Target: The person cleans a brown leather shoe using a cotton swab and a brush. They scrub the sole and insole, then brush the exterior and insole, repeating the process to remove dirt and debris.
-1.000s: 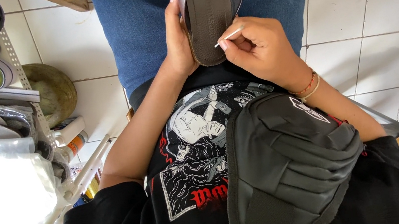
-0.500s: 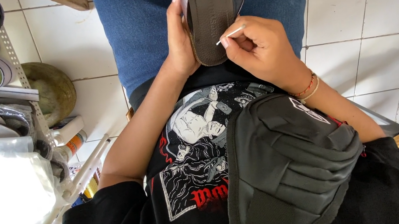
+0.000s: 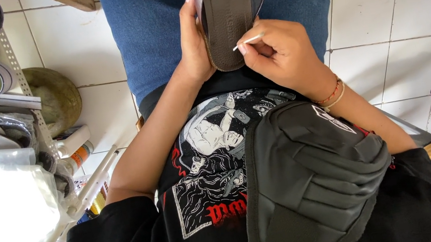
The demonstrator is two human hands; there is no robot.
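Our right hand (image 3: 280,51) has dipped slightly since the earlier frame, tilting the thin white stick (image 3: 247,42) it pinches flatter against the dark leather insole (image 3: 226,13). Our left hand (image 3: 192,42) is wrapped around the insole's left edge, over our blue-jeaned lap (image 3: 147,32).

Dark sandal sole (image 3: 227,15) worked at top centre
Left hand (image 3: 191,42) grips its edge; right hand (image 3: 277,52) pinches a thin white stick (image 3: 246,42) against it.
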